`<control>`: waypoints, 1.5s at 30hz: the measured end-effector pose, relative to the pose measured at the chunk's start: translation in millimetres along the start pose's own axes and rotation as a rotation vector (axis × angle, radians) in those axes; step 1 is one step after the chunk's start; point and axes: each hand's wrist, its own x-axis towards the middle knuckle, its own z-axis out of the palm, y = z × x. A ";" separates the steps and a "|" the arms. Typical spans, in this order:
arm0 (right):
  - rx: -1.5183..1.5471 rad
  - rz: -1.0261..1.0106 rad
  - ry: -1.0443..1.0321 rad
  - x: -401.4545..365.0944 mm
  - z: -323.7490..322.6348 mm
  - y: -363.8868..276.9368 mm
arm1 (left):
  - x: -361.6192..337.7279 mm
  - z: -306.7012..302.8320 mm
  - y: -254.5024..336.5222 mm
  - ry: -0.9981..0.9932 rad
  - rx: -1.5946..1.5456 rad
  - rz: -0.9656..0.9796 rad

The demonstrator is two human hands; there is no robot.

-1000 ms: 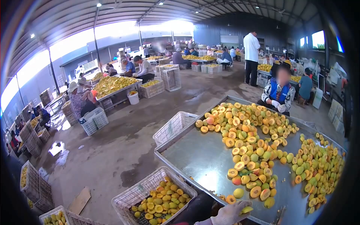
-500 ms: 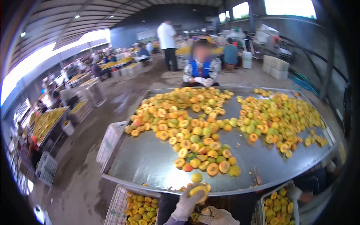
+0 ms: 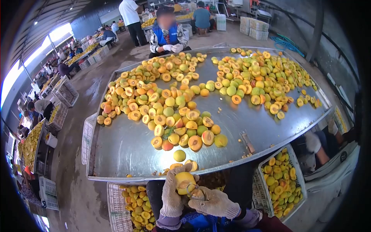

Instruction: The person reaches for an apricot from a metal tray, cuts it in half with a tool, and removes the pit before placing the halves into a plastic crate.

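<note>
At the near edge of the metal table, my left hand [image 3: 172, 193], in a pale knit glove, is closed around a yellow peach [image 3: 184, 182]. My right hand [image 3: 213, 202], gloved alike, is closed on a small pitting tool [image 3: 191, 188] with a curved metal loop. That loop touches or lies very close to the lower right of the peach; its handle is mostly hidden in my fingers. A whole-looking peach [image 3: 179, 156] and a cut half [image 3: 191, 165] rest on the table just beyond my hands.
Peach halves lie in heaps on the metal table [image 3: 127, 154]. Crates of peaches stand below at left [image 3: 116, 201] and right [image 3: 302, 181]. A flat brownish tool [image 3: 248, 143] lies near the edge. One person [image 3: 168, 34] sits opposite; a co-worker's gloved hand [image 3: 313, 142] is at right.
My view has tilted down. The right hand has come up beside the left, bringing the metal loop to the peach. My left hand still grips the peach, now upright before me.
</note>
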 end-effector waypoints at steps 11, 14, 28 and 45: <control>-0.017 -0.089 0.089 -6.9 -1.0 -8.2 | -14.9 21.1 -7.4 0.014 0.288 0.184; 0.247 -0.046 -0.064 -12.9 -10.2 -11.5 | -19.6 27.9 -8.7 -0.046 0.406 0.386; 0.798 -0.170 -0.319 -9.4 -5.4 31.5 | -2.8 33.1 13.8 -0.329 1.118 0.742; 1.480 -0.132 -0.914 -19.0 1.1 37.1 | -2.6 27.4 -4.4 -0.534 0.445 0.310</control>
